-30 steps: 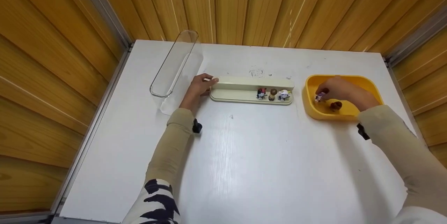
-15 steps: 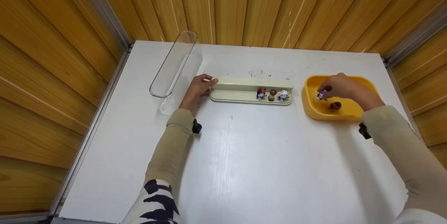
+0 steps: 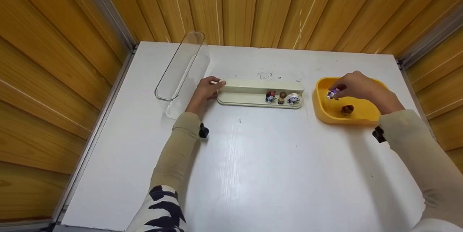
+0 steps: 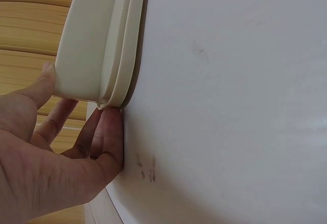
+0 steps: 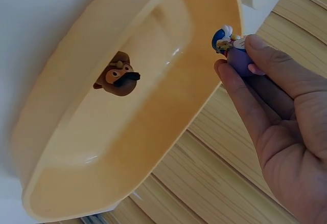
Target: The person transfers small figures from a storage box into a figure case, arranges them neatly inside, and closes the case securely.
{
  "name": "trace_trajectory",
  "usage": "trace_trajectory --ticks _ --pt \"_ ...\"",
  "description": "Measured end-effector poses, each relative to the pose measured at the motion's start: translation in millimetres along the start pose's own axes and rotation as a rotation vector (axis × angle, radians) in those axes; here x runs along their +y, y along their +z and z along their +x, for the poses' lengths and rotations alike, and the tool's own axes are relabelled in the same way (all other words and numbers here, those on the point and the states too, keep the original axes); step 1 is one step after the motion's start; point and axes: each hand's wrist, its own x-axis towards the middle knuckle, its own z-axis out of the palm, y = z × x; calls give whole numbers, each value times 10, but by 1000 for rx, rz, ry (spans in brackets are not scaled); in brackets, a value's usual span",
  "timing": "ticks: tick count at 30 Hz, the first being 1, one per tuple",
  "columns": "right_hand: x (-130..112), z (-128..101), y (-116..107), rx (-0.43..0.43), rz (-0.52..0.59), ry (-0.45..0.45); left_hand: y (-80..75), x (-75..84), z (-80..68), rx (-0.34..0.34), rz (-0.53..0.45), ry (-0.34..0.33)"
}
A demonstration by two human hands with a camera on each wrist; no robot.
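The three figures (image 3: 282,97) on the cream tray (image 3: 249,100) are showing too small to identify; fingers (image 5: 240,88) are covering the purple figure (image 5: 232,50) partly.

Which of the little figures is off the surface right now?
The purple figure, pinched in the right hand above the yellow tray. The brown figure lies in the tray; three others stand on the cream shelf.
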Motion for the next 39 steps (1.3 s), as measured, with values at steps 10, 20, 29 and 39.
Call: trace_trajectory --ticks 10,20,29,39 --pt "-165 -35 -45 26 -25 -43 -9 -14 -7 -11 9 27" --pt "-462 20 25 23 -39 -115 -6 -11 1 7 42 5" --pt "-703 120 150 16 -10 -202 5 3 20 1 52 -7" --pt "-906 271 241 53 -2 -281 -5 -4 -6 4 17 7"
